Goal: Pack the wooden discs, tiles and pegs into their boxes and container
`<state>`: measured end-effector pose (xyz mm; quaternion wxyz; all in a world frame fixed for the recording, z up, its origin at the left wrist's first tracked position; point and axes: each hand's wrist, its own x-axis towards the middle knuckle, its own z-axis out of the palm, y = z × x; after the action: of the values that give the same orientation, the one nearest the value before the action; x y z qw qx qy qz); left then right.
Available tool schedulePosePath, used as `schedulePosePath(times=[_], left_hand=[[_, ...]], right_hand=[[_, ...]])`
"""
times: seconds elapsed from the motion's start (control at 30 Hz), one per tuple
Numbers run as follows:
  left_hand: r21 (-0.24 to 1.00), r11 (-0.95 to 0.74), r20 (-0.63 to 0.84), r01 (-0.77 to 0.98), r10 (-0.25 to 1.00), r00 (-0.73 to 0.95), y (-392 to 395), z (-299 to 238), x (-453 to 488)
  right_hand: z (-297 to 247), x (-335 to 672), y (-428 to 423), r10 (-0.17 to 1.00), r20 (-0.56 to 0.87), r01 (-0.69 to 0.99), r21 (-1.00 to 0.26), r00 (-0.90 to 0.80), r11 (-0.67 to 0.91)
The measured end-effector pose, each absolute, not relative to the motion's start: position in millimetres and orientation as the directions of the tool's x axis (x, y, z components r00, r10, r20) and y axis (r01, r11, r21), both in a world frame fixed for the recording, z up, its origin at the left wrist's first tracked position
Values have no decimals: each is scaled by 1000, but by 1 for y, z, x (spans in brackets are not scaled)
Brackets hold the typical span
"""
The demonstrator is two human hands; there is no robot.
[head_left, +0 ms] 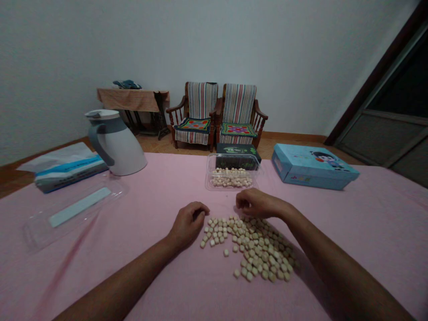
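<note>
Many small pale rounded cubes (pixel 256 249) lie loose in a spread pile on the pink cloth. At the pile's left edge my left hand (pixel 189 223) rests on the cloth, fingers loosely bent and thumb a little apart, with nothing visible in it. My right hand (pixel 256 204) hovers at the pile's far edge, its fingers curled together; whatever they may hold is hidden. Just beyond both hands stands a clear plastic box (pixel 210 180), partly filled with more pale pieces (pixel 231 177). A dark box (pixel 239 149) with green print is behind it.
A blue carton (pixel 312 166) sits at the right. On the left are a grey-white jug (pixel 125 149), a tissue pack (pixel 72 171) and a clear plastic lid (pixel 78 207). Two wooden armchairs (pixel 202 100) and a cloth-covered sewing table (pixel 133 99) stand by the wall.
</note>
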<state>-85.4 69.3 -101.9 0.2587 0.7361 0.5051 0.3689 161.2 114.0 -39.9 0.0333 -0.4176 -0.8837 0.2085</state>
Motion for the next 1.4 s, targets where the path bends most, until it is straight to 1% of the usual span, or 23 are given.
schedulePosePath(times=[0.07, 0.17, 0.27, 0.33, 0.37, 0.43, 0.5, 0.57, 0.6, 0.63, 0.67, 0.73, 0.8, 0.87, 0.9, 0.97, 1.1, 1.17, 1.3, 1.4], left_hand=[[754, -351, 280, 555, 936, 213, 69, -101, -85], [756, -359, 284, 547, 933, 219, 69, -101, -85], [755, -355, 281, 551, 935, 217, 69, -101, -85], [757, -351, 277, 551, 936, 215, 69, -101, -85], [758, -352, 278, 549, 936, 216, 69, -101, -85], [759, -355, 280, 546, 935, 219, 69, -100, -85], [757, -356, 281, 548, 935, 218, 69, -100, -85], [756, -351, 279, 553, 936, 214, 68, -100, -85], [757, -351, 278, 552, 936, 215, 68, -100, -85], [758, -355, 280, 547, 935, 218, 68, -100, -86], [760, -361, 284, 541, 933, 223, 68, -100, -86], [761, -373, 294, 532, 928, 230, 68, -101, -86], [759, -376, 299, 531, 926, 229, 69, -102, -86], [761, -371, 296, 532, 928, 224, 69, -102, -86], [762, -369, 295, 531, 929, 223, 70, -102, -86], [764, -368, 294, 529, 930, 222, 70, -102, -85], [760, -363, 292, 539, 932, 216, 69, -103, -85], [759, -360, 290, 543, 933, 214, 69, -103, -86], [757, -370, 292, 539, 929, 227, 69, -103, -86], [757, -365, 287, 542, 931, 226, 69, -101, -86]], right_hand=[[-54, 158, 110, 738, -172, 737, -374, -652, 564], [-65, 153, 108, 751, -183, 759, -331, -635, 561], [-62, 153, 110, 744, -198, 755, -348, -638, 555], [-52, 155, 115, 754, -159, 746, -369, -638, 554], [-45, 157, 119, 772, -110, 747, -373, -625, 551], [-30, 161, 127, 828, 44, 764, -362, -559, 535], [-17, 164, 136, 869, 245, 787, -370, -430, 494], [-9, 168, 142, 863, 414, 786, -411, -290, 462], [-8, 170, 144, 856, 454, 777, -436, -245, 454], [-8, 173, 144, 857, 463, 767, -457, -228, 451], [-10, 176, 143, 864, 443, 760, -468, -239, 451], [-16, 183, 137, 885, 333, 756, -471, -324, 454], [-25, 190, 128, 881, 157, 762, -451, -446, 466], [-33, 196, 120, 851, -28, 777, -424, -524, 465], [-37, 198, 116, 835, -102, 786, -415, -540, 458], [-43, 201, 111, 823, -194, 808, -404, -534, 430], [-57, 202, 112, 807, -253, 815, -409, -534, 411], [-65, 202, 114, 802, -246, 808, -408, -545, 424], [-73, 199, 116, 829, -209, 829, -359, -519, 429], [-65, 199, 113, 831, -212, 826, -385, -514, 412]])
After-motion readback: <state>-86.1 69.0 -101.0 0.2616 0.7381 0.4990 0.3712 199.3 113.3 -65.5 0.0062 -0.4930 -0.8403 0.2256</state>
